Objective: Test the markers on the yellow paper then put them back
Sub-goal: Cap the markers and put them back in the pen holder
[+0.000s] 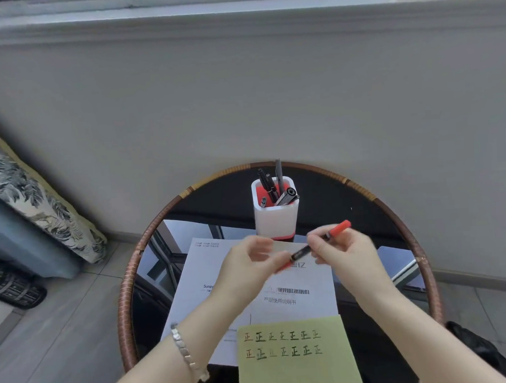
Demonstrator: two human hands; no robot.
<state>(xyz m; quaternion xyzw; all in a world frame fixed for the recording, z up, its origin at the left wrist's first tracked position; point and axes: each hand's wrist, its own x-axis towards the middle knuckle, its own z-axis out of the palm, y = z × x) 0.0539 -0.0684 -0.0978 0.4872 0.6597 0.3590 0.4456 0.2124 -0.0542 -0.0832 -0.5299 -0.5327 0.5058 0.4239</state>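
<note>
Holding the red marker (pixel 314 244) above the table (pixel 421 258), right hand (pixel 343 252) fingers grasping its barrel; left hand (pixel 252 265) fingers pinch the cap end, blurred; I would press it straight along the barrel.

red marker (pixel 320 244) tilted, yellow paper (pixel 298 366) (character-marked) flat

A home corner: rattan-rimmed glass table (pixel 127 290), leaf-print cushion (pixel 33 199), tiled floor (pixel 61 315), window sill (pixel 235 17)

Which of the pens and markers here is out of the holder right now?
The red-ended marker, held between the left hand and right hand above the papers. All the other pens stand in the white pen holder.
</note>
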